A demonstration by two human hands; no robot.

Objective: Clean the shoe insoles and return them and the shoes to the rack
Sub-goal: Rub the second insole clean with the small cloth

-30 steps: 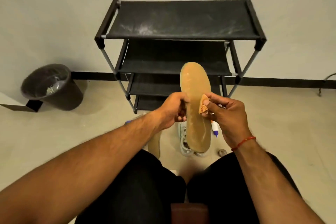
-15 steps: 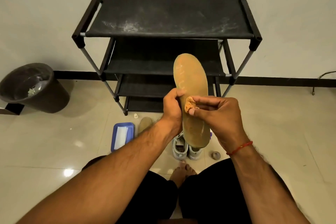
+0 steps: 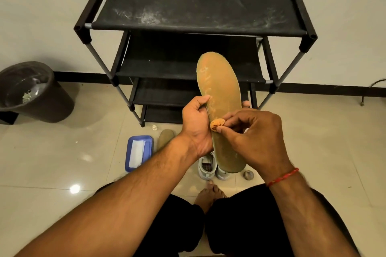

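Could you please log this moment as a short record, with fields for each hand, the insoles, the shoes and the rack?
left hand: grips the long tan foam insole by its edge
right hand: pinches a small orange wad against that insole
second tan insole: on the floor beside the blue plastic tray
pale shoes: on the floor, partly behind the held insole
black fabric shoe rack: against the wall, top shelf streaked with white dust

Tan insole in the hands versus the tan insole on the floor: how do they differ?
The held tan insole is upright, gripped by the left hand, the right hand pinching an orange cloth wad against it; the floor insole lies flat, untouched, beside the blue tray, partly hidden by the left forearm. Both are tan.
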